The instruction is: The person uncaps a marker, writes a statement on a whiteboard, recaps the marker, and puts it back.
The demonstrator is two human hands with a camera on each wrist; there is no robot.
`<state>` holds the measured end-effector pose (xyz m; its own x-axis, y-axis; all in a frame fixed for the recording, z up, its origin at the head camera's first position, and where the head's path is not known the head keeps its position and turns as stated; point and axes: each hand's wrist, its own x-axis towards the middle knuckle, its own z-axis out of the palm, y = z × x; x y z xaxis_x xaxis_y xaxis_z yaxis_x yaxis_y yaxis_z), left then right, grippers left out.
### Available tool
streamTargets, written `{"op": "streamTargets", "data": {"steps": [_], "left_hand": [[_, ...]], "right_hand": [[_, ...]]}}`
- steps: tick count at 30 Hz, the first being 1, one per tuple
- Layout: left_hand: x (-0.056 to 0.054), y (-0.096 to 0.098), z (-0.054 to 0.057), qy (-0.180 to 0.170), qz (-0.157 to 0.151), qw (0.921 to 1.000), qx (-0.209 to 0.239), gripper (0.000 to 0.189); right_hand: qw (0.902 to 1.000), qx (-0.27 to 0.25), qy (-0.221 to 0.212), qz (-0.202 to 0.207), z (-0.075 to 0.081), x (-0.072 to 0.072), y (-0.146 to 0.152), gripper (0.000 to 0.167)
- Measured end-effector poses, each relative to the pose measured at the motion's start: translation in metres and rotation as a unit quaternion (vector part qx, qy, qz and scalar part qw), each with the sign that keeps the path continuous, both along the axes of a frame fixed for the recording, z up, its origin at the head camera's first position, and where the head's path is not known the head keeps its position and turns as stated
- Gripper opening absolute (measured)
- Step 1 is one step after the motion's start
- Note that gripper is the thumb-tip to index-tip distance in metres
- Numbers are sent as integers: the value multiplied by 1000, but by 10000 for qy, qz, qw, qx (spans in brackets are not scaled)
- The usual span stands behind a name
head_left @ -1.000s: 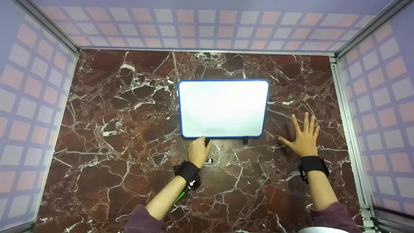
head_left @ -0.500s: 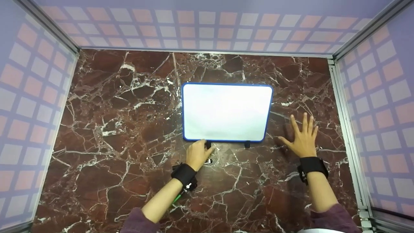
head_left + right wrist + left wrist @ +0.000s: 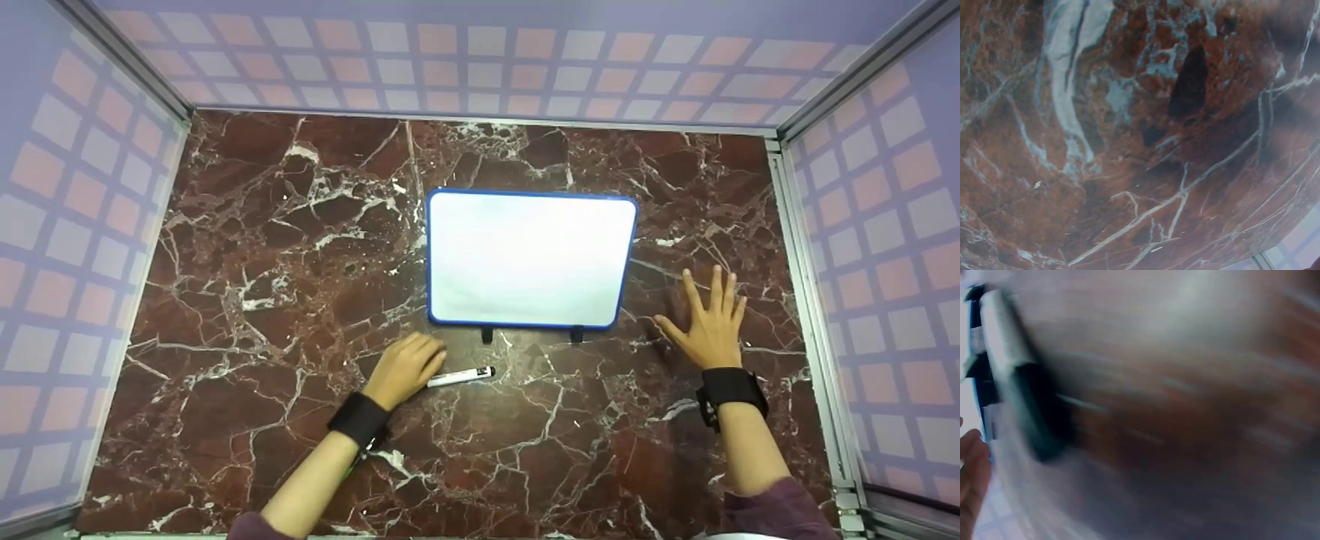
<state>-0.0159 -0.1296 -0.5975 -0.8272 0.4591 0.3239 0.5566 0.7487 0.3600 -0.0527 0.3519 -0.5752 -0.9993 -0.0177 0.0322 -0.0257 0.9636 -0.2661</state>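
My left hand (image 3: 405, 367) is over the table just left of a white marker (image 3: 460, 376), its fingers loosely bent with nothing seen in them. The marker lies on the stone-patterned table, black end toward the right; its left end is partly hidden at my fingers. Up and to the right stands a whiteboard (image 3: 531, 259) with a blue frame, on two small black feet. In the left wrist view, blurred fingers (image 3: 972, 464) show at the left edge. My right hand (image 3: 711, 326) rests on the table right of the board, fingers spread and straight.
The dark red marbled table (image 3: 300, 465) fills the work area. Walls with pink and white squares (image 3: 465, 67) enclose it at the back and sides, with a metal rail (image 3: 799, 300) along the right edge.
My left hand has let go of the whiteboard's left foot and moved down and left, uncovering the marker. Earlier, the whiteboard shifted slightly right and down. The right hand stays in place.
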Motion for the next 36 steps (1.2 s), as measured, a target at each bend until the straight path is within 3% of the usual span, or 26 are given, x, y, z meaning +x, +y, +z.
{"op": "streamTargets", "data": {"steps": [6, 12, 17, 26, 36], "left_hand": [[17, -20, -14, 88, -533, 9981, -303, 27], [24, -34, -20, 95, -733, 9964, -414, 37], [26, -37, -20, 176, -810, 9955, -463, 33], [24, -33, -20, 506, -839, 9944, -393, 22], [5, -19, 2, 512, -831, 9949, -239, 20]], "right_hand": [[9999, -37, -4, -125, 0, 3, 3, 88], [9998, 37, 128, -163, -1, 4, 2, 87], [9998, 30, 121, -153, 0, 5, 3, 87], [9998, -53, 205, -65, 3, 3, 0, 86], [9934, -297, 1091, 206, 20, -9, -16, 80]]}}
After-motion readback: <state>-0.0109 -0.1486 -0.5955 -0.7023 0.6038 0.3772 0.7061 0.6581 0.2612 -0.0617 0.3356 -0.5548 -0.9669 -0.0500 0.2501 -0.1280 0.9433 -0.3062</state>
